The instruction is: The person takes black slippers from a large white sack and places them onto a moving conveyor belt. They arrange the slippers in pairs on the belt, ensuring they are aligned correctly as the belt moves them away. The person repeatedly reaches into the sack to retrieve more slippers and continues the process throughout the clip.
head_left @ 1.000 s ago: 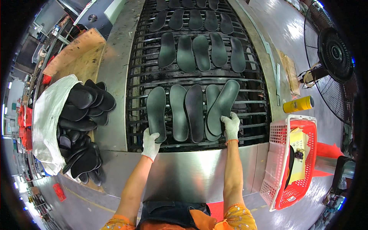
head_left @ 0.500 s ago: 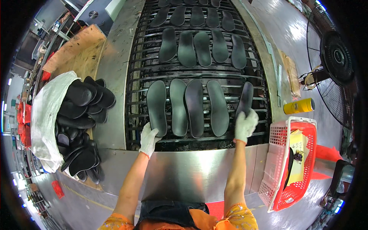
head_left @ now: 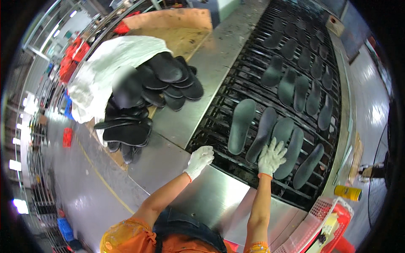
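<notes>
Dark insoles lie in rows on the black slatted conveyor (head_left: 219,122). My right hand (head_left: 272,158), in a white knit glove, is spread flat with its fingers over the lower end of a middle insole (head_left: 282,127) in the nearest row. To its left lie a purplish insole (head_left: 261,135) and a green-black insole (head_left: 242,126); to its right are another long insole (head_left: 291,154) and a narrow tilted one (head_left: 309,166). My gloved left hand (head_left: 200,161) is at the conveyor's near left corner by the metal edge, fingers curled together, nothing visible in them.
Left of the conveyor, a white sack (head_left: 114,55) spills a pile of black insoles (head_left: 126,133) onto a wooden surface (head_left: 177,40). A metal ledge (head_left: 215,189) borders the conveyor. At the lower right are a white and red basket (head_left: 333,219) and a yellow bottle (head_left: 348,192).
The view has swung left, bringing the sack and pile nearer the middle. My right hand has left the rightmost insole for the middle ones; my left hand has come away from the leftmost insole.
</notes>
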`<state>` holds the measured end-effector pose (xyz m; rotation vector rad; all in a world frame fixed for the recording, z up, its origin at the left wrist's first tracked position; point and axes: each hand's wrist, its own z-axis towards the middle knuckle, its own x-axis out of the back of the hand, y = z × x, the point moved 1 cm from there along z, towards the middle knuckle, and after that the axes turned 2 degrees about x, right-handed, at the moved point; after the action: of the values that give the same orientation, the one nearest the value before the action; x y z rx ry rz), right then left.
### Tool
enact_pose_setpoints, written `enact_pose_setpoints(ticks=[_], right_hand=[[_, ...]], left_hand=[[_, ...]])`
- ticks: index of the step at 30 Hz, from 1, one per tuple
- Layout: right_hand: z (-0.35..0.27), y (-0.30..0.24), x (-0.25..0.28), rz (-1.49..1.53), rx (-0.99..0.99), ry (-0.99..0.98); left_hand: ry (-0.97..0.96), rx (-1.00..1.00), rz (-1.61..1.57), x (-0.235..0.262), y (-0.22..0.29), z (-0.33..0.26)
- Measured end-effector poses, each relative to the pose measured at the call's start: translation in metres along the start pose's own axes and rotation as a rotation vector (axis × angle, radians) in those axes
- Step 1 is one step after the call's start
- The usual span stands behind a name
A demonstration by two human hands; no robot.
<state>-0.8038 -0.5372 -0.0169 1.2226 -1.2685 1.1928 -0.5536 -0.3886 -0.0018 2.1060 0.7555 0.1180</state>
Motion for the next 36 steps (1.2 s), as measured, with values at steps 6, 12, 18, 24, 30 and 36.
enact_pose_setpoints(ticks=[6,12,18,24,30,36], right_hand=[[0.007,0.0,0.008,0.08,-0.059,0.023],[0.002,-0.053,0.032,0.447,0.237,0.253],[0.027,-0.191,0.057,0.721,0.306,-0.065],[0.098,-0.316,0.072,0.753,0.362,-0.256],[0.159,-0.401,0.056,0.932,0.377,-0.378],[0.164,-0.429,0.047,1.032,0.599,-0.602]], left_hand=[[0.134,-0.058,-0.105,0.056,0.015,-0.025],[0.182,-0.154,-0.186,0.113,0.043,0.006],[0.195,-0.449,0.055,0.141,0.108,0.082],[0.292,-0.695,0.186,0.138,0.212,0.119],[0.383,-0.602,0.286,0.142,0.265,0.152],[0.236,-0.526,0.301,0.145,0.27,0.195]])
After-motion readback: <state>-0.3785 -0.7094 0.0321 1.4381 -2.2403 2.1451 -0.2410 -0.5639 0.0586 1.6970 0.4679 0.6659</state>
